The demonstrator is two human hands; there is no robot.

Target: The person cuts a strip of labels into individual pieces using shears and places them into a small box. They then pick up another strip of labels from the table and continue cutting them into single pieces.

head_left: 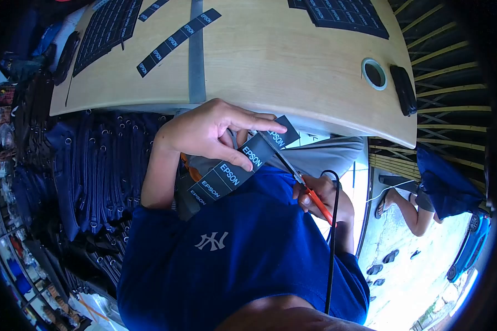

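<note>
The bench (276,60) has a pale wood-toned top with rounded corners and a grey band (196,60) running across it toward the near edge. A folding gate (450,94) with yellowish slats stands to the right; beside it, on a brightly lit floor (408,287), a second person's bent leg (407,215) shows, with a blue car (469,248) farther out. Dark blue straps (96,171) with metal rings hang in a thick bunch to the left.

The EPSON strip (230,175) is held over the lap, just off the bench's near edge. Its long axis runs diagonally — low end to the left, upper end to the right and toward the bench. The left hand (212,131) pinches it between thumb and fingers. The right hand (323,190) is closed around the orange handles of the scissors (318,203), whose blades point up and left, crossing the strip near its upper end.

Five printed words can be made out on the held strip. On the bench lie one longer loose strip (178,42), one shorter piece (152,9) at the picture's top edge, and two groups of printed sheets — one at left (107,36), one at right (350,16), their layers too overlapped to count. There is one tape roll (374,74), with one dark case (403,90) just beside it.
</note>
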